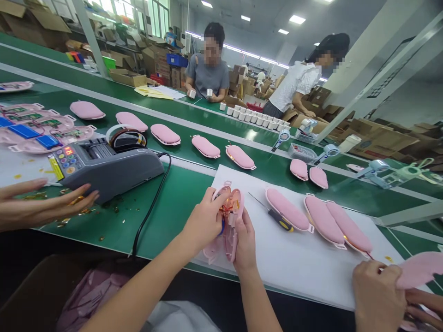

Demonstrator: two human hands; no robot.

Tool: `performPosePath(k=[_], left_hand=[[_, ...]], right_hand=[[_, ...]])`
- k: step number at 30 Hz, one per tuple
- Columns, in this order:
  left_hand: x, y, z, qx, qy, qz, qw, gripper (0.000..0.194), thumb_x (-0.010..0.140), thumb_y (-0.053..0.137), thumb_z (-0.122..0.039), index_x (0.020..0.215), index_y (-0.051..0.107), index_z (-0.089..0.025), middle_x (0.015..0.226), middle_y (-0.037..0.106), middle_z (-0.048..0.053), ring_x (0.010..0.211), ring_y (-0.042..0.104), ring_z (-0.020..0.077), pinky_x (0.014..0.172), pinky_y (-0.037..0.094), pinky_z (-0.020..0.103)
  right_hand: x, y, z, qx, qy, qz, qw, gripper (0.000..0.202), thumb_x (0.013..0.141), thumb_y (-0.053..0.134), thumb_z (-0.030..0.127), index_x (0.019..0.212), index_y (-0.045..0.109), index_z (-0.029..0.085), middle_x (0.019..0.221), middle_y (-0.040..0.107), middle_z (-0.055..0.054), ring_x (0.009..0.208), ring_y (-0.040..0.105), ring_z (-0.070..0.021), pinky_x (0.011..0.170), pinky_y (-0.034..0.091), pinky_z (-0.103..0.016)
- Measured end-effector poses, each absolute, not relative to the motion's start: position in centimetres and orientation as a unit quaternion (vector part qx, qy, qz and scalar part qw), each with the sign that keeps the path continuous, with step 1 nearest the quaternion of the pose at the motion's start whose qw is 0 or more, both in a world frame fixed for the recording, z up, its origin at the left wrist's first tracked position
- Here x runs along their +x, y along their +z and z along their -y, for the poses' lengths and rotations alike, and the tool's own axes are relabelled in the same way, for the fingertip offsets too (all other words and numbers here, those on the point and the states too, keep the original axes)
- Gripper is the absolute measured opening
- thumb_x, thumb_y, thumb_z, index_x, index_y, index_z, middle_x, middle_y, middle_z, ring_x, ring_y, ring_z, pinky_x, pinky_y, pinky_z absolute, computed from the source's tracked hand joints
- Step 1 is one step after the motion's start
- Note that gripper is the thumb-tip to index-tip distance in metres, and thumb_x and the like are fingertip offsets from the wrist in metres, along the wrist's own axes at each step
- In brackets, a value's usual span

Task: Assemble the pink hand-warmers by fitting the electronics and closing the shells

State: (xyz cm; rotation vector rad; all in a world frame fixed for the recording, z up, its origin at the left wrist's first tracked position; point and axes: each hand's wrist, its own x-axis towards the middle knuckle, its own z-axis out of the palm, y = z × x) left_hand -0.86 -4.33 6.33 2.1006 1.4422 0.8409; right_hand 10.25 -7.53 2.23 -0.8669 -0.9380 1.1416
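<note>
Over the edge of a white sheet, both hands hold an opened pink oval casing (238,203), tilted upright. Red wires and orange-gold film show inside it, with a bit of blue beside my left fingers. My left hand (200,221) is closed on the casing's left side, its fingertips at the wires by the upper end. Wrapped around the right side from below is my right hand (246,237), closed on the shell. To the right, a screwdriver (280,220) with a black and yellow handle lies beside a closed pink casing (288,210).
A grey tape dispenser (114,168) with a black cable stands left, near a co-worker's hand (58,203). Open casings (44,124) with blue batteries lie beyond it. At right, another co-worker's hand (379,288) is by a pink casing. White cups (256,117) line the far bench.
</note>
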Motion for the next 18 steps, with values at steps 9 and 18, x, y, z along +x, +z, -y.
performPosePath(k=[9,18], left_hand=[[0.1,6.1,5.1,0.714,0.376,-0.543,0.234,0.065,0.081,0.04,-0.013,0.143,0.03,-0.03,0.115,0.056,0.005,0.075,0.061,0.017,0.061,0.048,0.028],[-0.2,4.3,4.3,0.507,0.524,-0.474,0.494,0.046,0.07,0.059,-0.023,0.116,0.058,-0.02,0.115,0.059,0.007,0.105,0.058,0.0223,0.089,0.048,0.033]], right_hand=[[9.4,1.8,7.7,-0.427,0.478,0.412,0.648,0.053,0.088,0.053,0.044,0.136,0.044,0.024,0.136,0.052,-0.008,0.123,0.05,-0.0253,0.102,0.043,-0.042],[9.1,2.6,7.0,-0.421,0.517,0.401,0.628,0.054,0.088,0.053,0.044,0.136,0.045,0.022,0.132,0.056,-0.007,0.121,0.052,-0.0266,0.097,0.047,-0.042]])
